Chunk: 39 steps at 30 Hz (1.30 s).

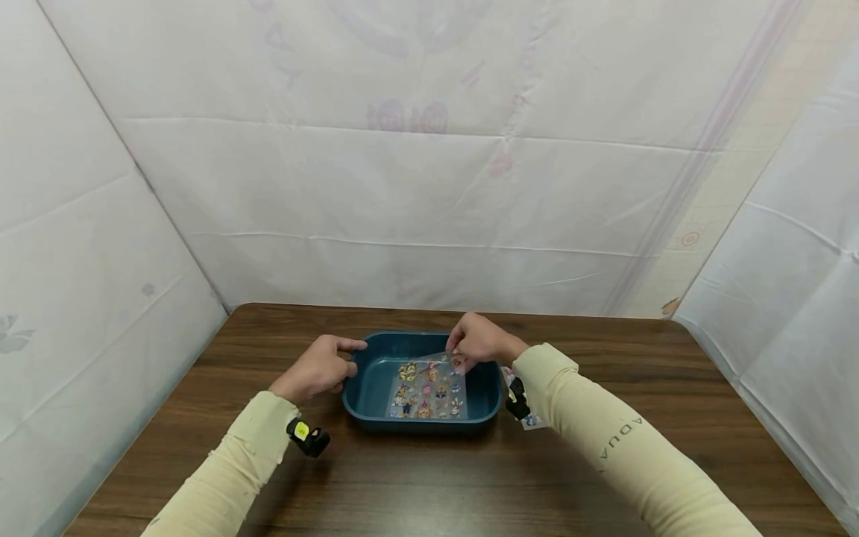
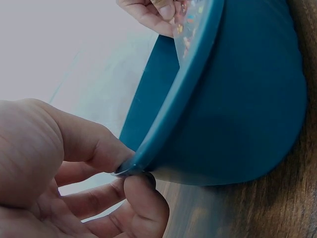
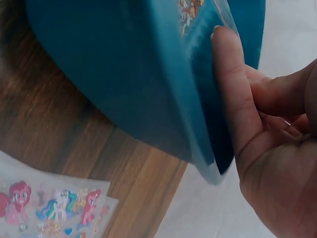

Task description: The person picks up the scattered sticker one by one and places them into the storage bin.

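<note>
A teal plastic basin (image 1: 376,425) sits on the wooden table. At its left end my left hand (image 1: 321,368) pinches the rim, thumb and finger meeting over the edge in the left wrist view. My right hand (image 1: 478,340) reaches over the basin's right end and pinches the upper right corner of a clear sticker sheet (image 1: 429,389). Small colourful cartoon figures cover the sheet, which lies slanted inside the basin. In the right wrist view, the index finger (image 3: 230,74) extends along the sheet's edge near the inner wall.
Other sticker sheets with pony pictures (image 3: 54,208) lie on the table to the right of the basin, partly hidden by my right wrist in the head view. The brown wooden table (image 1: 416,485) is bordered by white cloth walls (image 1: 429,186) at the back and sides.
</note>
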Each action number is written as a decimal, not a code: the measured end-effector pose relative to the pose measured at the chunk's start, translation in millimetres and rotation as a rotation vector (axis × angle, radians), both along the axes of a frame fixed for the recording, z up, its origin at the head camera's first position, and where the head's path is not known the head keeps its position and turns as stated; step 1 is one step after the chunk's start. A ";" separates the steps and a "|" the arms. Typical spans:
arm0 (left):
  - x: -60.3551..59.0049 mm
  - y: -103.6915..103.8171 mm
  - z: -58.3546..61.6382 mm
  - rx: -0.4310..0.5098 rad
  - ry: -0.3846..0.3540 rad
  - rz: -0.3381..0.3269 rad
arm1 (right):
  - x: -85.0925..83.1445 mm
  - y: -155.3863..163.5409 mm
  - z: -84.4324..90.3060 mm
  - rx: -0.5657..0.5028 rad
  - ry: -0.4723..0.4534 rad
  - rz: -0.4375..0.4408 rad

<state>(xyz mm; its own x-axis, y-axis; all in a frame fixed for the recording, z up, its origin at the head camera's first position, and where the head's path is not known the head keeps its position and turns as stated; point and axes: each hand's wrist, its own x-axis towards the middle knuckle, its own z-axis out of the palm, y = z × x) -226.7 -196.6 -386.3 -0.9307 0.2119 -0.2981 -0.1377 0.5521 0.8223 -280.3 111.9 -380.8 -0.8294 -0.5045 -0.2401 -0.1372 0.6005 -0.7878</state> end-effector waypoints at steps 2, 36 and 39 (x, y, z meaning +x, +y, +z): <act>-0.1 -0.3 -0.2 0.004 -0.004 0.003 | 0.5 -2.9 -1.0 0.004 -0.020 -0.005; -1.7 -1.2 -2.4 0.008 0.001 0.012 | 3.0 -16.4 -10.5 0.344 0.200 0.002; -1.2 -1.0 -2.3 0.004 0.002 0.008 | 2.5 -16.9 -11.2 0.359 0.197 0.007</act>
